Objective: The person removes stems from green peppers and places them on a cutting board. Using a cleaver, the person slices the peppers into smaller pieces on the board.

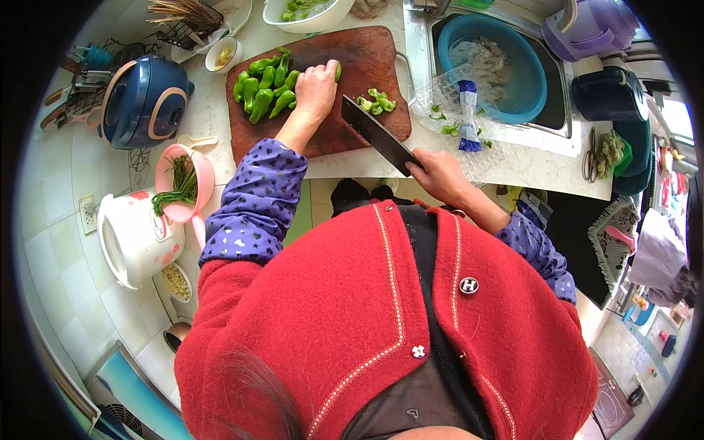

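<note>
A wooden cutting board (366,58) lies on the counter. My left hand (317,87) is over its middle with the fingers curled on a green pepper (338,71), of which only a bit shows past the fingertips. Whole green peppers (263,102) are gathered on the board left of that hand. My right hand (440,173) is closed on the handle end of a dark-bladed cleaver (377,135), whose blade reaches over the board's near edge, its far corner close to my left hand. Cut green pepper pieces (378,102) lie at the board's right side.
Right of the board, clear plastic trays (489,154) hold pepper scraps, beside a sink with a blue basin (539,82) of water. A white colander (316,22) and small bowl (234,55) stand beyond the board. To the left are a blue rice cooker (146,104) and pink colander (206,176); scissors (590,157) lie far right.
</note>
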A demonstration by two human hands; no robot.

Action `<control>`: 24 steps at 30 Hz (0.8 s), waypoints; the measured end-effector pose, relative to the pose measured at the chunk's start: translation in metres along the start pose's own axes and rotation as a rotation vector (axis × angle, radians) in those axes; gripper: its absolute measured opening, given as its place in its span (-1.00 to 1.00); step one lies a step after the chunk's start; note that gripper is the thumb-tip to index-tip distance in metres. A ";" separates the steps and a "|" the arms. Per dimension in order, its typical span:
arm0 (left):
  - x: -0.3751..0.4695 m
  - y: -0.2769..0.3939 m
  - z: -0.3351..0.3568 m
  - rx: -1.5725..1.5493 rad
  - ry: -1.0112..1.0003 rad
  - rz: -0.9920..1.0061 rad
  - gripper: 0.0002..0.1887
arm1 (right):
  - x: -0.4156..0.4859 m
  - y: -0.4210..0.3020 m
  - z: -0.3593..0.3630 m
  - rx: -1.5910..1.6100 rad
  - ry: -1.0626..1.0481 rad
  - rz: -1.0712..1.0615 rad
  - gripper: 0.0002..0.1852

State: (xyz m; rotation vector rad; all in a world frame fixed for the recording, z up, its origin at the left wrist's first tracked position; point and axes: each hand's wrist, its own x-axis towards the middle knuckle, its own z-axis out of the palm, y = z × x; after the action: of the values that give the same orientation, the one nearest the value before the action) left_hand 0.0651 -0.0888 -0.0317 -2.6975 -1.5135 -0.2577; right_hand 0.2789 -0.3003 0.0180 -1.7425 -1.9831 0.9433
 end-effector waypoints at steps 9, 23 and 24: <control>-0.052 0.038 -0.015 -0.568 0.060 -0.085 -0.65 | 0.019 0.026 0.001 0.230 0.150 0.186 -0.76; -0.082 0.053 0.009 -0.618 0.072 -0.074 -0.63 | -0.011 -0.011 -0.013 -0.227 0.094 -0.055 -0.85; -0.080 0.052 0.010 -0.617 0.084 -0.062 -0.63 | -0.008 -0.012 -0.011 -0.245 0.082 -0.052 -0.86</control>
State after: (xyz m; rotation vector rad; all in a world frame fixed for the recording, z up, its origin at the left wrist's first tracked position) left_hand 0.0695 -0.1827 -0.0525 -3.0126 -1.7177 -0.9741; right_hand 0.2786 -0.3053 0.0351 -1.8119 -2.1530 0.6224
